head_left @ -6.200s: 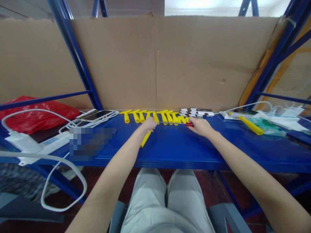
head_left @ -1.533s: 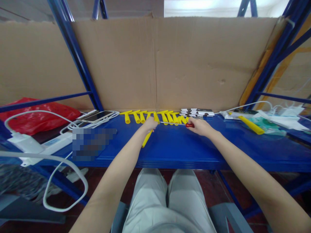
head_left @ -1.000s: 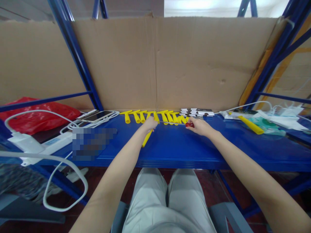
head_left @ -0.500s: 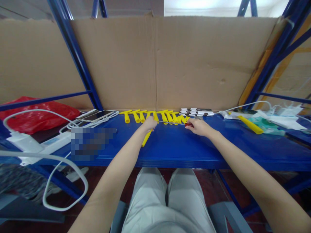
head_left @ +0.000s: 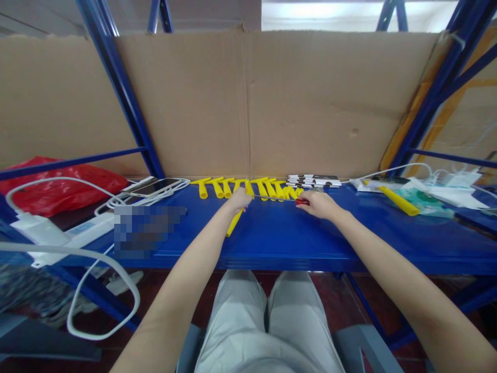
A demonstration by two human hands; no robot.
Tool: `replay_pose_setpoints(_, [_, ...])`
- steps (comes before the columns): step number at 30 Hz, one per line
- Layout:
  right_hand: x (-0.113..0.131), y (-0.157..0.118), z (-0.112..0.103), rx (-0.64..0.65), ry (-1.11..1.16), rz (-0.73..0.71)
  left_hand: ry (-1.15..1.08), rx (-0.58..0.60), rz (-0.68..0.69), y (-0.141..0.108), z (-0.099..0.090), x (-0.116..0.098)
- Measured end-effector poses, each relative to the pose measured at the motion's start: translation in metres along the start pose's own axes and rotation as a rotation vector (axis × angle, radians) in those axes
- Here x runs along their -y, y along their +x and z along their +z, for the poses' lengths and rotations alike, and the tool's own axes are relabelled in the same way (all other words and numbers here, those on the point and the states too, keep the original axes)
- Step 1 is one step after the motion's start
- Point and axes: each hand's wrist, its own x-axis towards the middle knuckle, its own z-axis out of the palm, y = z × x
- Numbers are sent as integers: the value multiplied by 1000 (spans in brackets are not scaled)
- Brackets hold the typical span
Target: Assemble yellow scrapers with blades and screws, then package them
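Observation:
My left hand [head_left: 239, 200] is closed around a yellow T-shaped tool [head_left: 234, 224]. The tool's tube-like handle slants down toward the front of the blue shelf, and part of its head shows beyond my fingers. In my right hand [head_left: 320, 203] is a screwdriver with a red handle [head_left: 302, 201]. Its long thin shaft points left, and its tip is at the yellow tool's head; I cannot tell exactly where it meets it. Behind my hands, several similar yellow T-shaped pieces [head_left: 203, 190] lie in a row along the cardboard.
White packets with black marks [head_left: 310, 181] lie at the back. On the left are a red plastic bag [head_left: 70, 181], white cables and a power strip [head_left: 83, 233]. At right, another yellow tube [head_left: 399, 201] rests among plastic wrappings. Blue posts [head_left: 120, 93] frame the cardboard [head_left: 186, 103].
The view has tilted very slightly. Both hands, the yellow tool and the screwdriver stay in nearly the same place.

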Motion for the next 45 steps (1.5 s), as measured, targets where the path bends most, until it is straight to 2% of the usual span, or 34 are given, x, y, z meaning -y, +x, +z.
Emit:
replay_pose_setpoints(11, [-1, 0, 2, -22, -12, -14, -3, -6, 8, -3, -1, -1])
replay_pose_setpoints(29, [1, 1, -1, 52, 22, 1, 6, -12, 3, -2, 0, -1])
replay_pose_setpoints(45, [-17, 3, 6, 57, 138, -5, 32, 2, -52, -3, -2, -2])
